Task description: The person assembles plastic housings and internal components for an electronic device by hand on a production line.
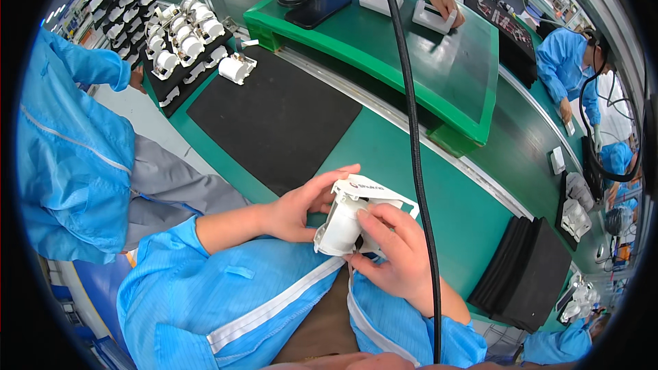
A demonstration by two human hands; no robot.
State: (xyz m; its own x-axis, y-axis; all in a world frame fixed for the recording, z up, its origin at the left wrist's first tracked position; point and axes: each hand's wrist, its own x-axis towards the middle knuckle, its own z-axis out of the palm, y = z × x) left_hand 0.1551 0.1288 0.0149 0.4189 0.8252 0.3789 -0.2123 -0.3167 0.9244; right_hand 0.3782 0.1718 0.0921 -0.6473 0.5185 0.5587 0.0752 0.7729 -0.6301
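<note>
Close to my body I hold a white plastic housing [340, 227] with a rounded drum-like body and a flat, printed top plate. My left hand [310, 207] grips its left side, fingers curled round the back edge. Against its right side my right hand [394, 247] is closed, thumb below and fingers on the drum. A similar white housing [237, 68] stands alone at the far end of a black mat [274, 113], beyond my left hand.
Several white housings fill a black tray [179, 77] at far left, beside a person in blue [75, 144]. A green raised platform [439, 62] lies ahead, where a co-worker's hand [444, 7] touches a white frame [433, 16]. A black cable [413, 116] hangs down. Black mats [517, 270] are stacked right.
</note>
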